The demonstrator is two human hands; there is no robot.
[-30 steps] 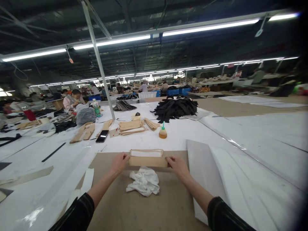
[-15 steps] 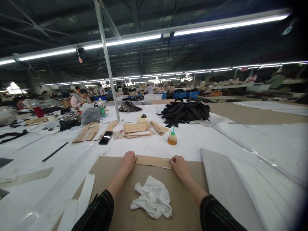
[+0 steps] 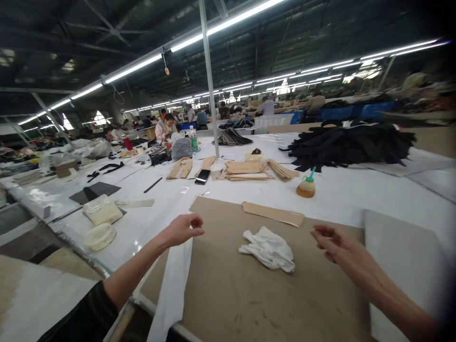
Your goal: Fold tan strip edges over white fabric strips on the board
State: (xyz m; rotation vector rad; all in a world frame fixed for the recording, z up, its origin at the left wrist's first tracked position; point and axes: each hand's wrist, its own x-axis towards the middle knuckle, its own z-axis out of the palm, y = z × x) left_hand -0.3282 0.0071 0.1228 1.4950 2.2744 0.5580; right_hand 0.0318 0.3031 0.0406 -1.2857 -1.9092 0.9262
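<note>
A flat tan strip (image 3: pixel 273 213) lies on the brown cardboard sheet (image 3: pixel 228 294) at its far edge, with no hand on it. My left hand (image 3: pixel 184 228) hovers over the sheet's left edge, above a white fabric strip (image 3: pixel 173 285), its fingers loosely curled with nothing in them. My right hand (image 3: pixel 337 243) hovers at the right of the sheet, fingers bent and apart, empty. A crumpled white cloth (image 3: pixel 269 248) lies between the two hands.
Beyond the sheet on the white table stand a small glue bottle (image 3: pixel 306 186), tan strip stacks (image 3: pixel 245 170), a phone (image 3: pixel 203 175) and a black fabric pile (image 3: pixel 351 145). A metal pole (image 3: pixel 210 85) rises behind. Pale pads (image 3: pixel 101 211) lie left. Other people work at far tables.
Both hands have let go of the tan strip and pulled back toward me. The view has swung to the left, so the table's left side now shows.
</note>
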